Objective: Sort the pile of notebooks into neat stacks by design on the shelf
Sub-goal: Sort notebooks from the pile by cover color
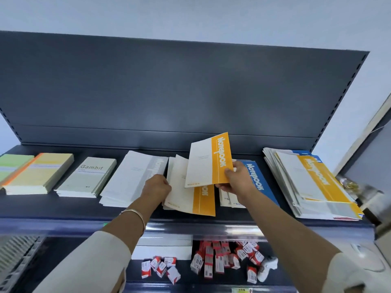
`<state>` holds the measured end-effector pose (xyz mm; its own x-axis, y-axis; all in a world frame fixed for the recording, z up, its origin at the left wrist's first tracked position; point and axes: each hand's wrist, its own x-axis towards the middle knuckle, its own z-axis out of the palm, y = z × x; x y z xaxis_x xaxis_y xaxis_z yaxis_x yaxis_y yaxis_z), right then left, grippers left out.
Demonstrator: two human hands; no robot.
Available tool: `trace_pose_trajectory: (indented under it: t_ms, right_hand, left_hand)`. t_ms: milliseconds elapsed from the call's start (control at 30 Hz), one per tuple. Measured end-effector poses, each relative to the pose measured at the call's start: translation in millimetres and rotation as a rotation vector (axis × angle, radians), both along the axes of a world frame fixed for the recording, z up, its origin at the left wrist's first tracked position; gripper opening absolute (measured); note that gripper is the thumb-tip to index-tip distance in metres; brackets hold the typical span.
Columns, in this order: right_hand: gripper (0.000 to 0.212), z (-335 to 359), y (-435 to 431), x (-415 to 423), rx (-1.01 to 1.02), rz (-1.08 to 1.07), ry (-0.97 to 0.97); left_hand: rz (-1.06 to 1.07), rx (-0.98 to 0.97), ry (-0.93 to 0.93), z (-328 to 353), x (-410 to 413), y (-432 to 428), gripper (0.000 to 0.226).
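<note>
Over the middle of the shelf (63, 206), the right hand (237, 180) pinches an orange notebook (208, 163) by its lower right corner, thumb on the cover, and holds it tilted and lifted clear of the books beneath. Directly under it lies the orange stack (190, 201), slightly fanned, and the left hand (157, 186) has its fingers curled round that stack's left edge; a thin bracelet (135, 214) circles that wrist. Just right of the right hand sits the blue stack (257, 176), partly hidden by the wrist. Just left of the left hand lies the grey stack (131, 178), then the Gambit stack (86, 178), then a yellow stack (40, 174), with a green cover (10, 163) cut off by the frame edge. Far to the right rests the loose pile (311, 182), splayed, an orange-striped book on top and blue corners showing behind. On the lower shelf, small red-and-white boxes (213, 259) lie scattered.
</note>
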<state>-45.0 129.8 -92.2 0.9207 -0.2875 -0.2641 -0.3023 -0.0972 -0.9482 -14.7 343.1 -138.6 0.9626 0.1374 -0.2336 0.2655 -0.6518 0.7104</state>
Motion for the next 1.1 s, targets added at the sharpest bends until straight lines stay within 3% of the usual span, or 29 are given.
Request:
trace_pose_trajectory:
  t_ms: [267,467,700,767,933,1000,1100]
  right_hand:
    - [0.018,-1,11,2,-0.049,0.019,0.017]
    - [0.018,-2,16,-1,-0.047,0.084,0.059]
    - [0.016,-14,35,-4,-0.055,0.159,0.195]
    - [0.013,-21,38,-1,-0.234,0.168,0.234]
    - [0.020,-21,33,-1,-1.063,0.262,0.161]
    - [0.024,-15,29,-3,-1.218,0.254,0.075]
    - [0.028,-7,16,-6,-1.288,0.260,-0.036]
  left_hand:
    - [0.048,-0.126,0.016,-1,-2,0,0.014]
    - [0.026,-0.062,-0.023,-4,2,2,0.007]
    - [0.041,-0.001,-0.087,-3,4,8,0.015]
    - [0.013,0.020,-0.092,0,3,9,0.011]
    - [-0.105,0.116,-0.204,6,7,7,0.014]
    - [-0.191,0.156,-0.276,11,8,-2,0.014]
    - [-0.307,0.214,-0.380,19,9,-24,0.017]
